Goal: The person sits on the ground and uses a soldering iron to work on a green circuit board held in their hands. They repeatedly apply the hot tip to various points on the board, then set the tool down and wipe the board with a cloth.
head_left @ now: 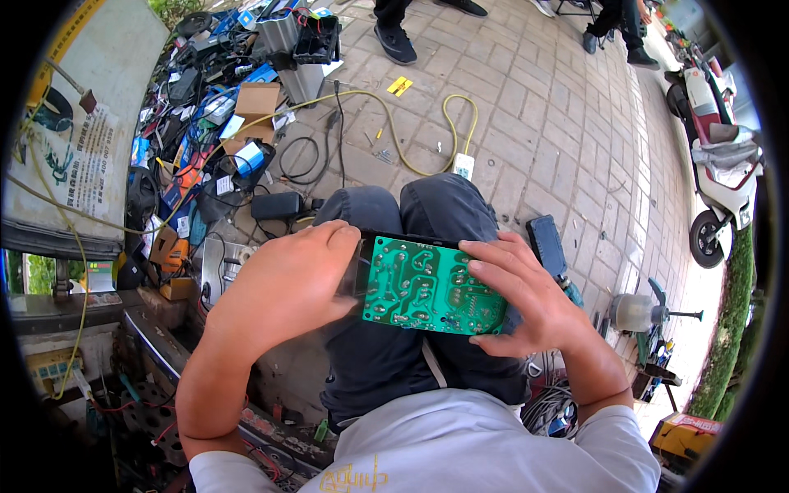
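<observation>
A green circuit board (436, 283) is held over my lap, its solder side facing up. My right hand (538, 300) grips its right end, with the fingers over the top edge and the thumb at the lower corner. At the other end, my left hand (283, 279) is closed round a dark piece (362, 267) beside the board's left edge. That piece looks like part of a casing; my fingers hide most of it. Whether board and dark piece are joined, I cannot tell. Beneath them are my knees in dark trousers (362, 218).
On the left lies a heap of electronic scrap (193, 140). A yellow cable (394, 135) runs over the paving to a white power strip (463, 168). Near my knees are a black adapter (278, 205) and a dark case (546, 245). A parked scooter (723, 164) stands right; other people's shoes (396, 45) show ahead.
</observation>
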The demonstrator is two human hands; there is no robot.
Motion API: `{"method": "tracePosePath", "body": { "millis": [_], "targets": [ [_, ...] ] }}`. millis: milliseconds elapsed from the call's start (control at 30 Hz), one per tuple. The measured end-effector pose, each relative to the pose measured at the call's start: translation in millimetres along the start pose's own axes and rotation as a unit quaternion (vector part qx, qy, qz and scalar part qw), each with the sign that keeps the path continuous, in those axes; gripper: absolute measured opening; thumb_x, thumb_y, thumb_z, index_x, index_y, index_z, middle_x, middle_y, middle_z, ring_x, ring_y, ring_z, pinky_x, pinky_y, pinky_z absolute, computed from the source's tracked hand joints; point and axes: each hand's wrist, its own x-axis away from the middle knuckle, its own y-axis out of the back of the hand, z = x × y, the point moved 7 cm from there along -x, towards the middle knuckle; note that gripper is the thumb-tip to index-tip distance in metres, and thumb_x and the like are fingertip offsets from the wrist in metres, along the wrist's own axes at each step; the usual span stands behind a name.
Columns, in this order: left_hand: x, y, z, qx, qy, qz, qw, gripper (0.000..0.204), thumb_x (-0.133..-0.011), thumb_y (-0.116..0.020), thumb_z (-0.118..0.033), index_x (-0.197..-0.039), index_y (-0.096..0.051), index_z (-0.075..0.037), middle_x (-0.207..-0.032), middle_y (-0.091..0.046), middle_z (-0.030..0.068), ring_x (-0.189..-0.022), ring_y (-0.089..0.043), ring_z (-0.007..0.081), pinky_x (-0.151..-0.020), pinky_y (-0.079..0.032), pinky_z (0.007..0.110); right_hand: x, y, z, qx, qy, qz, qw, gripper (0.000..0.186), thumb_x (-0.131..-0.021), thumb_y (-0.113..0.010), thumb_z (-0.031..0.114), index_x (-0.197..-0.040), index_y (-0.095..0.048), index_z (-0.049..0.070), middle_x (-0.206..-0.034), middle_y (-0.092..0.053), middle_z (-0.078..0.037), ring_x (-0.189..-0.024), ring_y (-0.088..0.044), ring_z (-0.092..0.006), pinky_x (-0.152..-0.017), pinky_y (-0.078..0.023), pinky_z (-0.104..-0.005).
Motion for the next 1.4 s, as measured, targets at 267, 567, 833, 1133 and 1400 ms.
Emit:
{"method": "tracePosePath", "body": {
  "millis": [267,567,833,1133,1400],
  "targets": [
    [12.4,-4.8,15.7,0.096,0.004,-0.055,0.994,0.075,-0.067,-0.082,-0.027,-0.13,-0.05,-0.003,-0.126,-0.059,0.0183,-0.11,-0.058,0.0391,-0.091,-0.049,0.042,-3.7,-6.6,0.0,0.071,-0.01,0.041,0.997,0.087,-0.059,-0.082,0.021,-0.138,-0.047,0.006,-0.141,-0.046,-0.02,-0.12,-0.051,-0.0371,-0.103,-0.035,-0.0538],
    [42.8,-43.7,47.9,0.164,-0.01,-0.086,0.983,0.055,-0.073,-0.078,-0.022,-0.121,-0.06,-0.003,-0.12,-0.061,0.0182,-0.115,-0.056,0.0376,-0.105,-0.04,0.043,-18.4,-10.1,17.8,0.143,-0.041,0.037,0.988,0.083,-0.066,-0.081,0.032,-0.136,-0.047,0.003,-0.138,-0.047,-0.019,-0.116,-0.051,-0.0367,-0.098,-0.038,-0.0499],
    [57.9,-52.4,51.2,0.235,-0.012,-0.134,0.963,0.03,-0.077,-0.075,-0.012,-0.104,-0.069,-0.002,-0.093,-0.062,0.0111,-0.088,-0.06,0.029,-0.077,-0.048,0.038,-24.6,-16.7,17.4,0.163,-0.073,0.048,0.983,0.083,-0.065,-0.083,0.03,-0.133,-0.048,-0.001,-0.135,-0.05,-0.017,-0.114,-0.052,-0.0332,-0.095,-0.041,-0.0472],
    [60.6,-52.7,31.5,0.253,0.007,-0.223,0.942,0.034,-0.075,-0.075,-0.004,-0.108,-0.066,-0.003,-0.091,-0.061,0.0112,-0.077,-0.06,0.0268,-0.069,-0.049,0.033,-18.9,-18.7,10.1,0.124,-0.105,0.046,0.986,0.085,-0.066,-0.083,0.028,-0.136,-0.045,0.0,-0.137,-0.048,-0.015,-0.119,-0.049,-0.0323,-0.101,-0.036,-0.0526],
    [55.8,-64.0,52.9,0.367,-0.018,-0.224,0.903,0.022,-0.07,-0.079,0.001,-0.089,-0.067,0.0,-0.086,-0.068,0.0113,-0.078,-0.065,0.0227,-0.069,-0.05,0.031,-21.3,-18.2,9.6,0.111,-0.1,0.044,0.988,0.085,-0.066,-0.082,0.027,-0.136,-0.045,0.0,-0.137,-0.048,-0.016,-0.118,-0.049,-0.0327,-0.101,-0.036,-0.0519]
  ]
}}
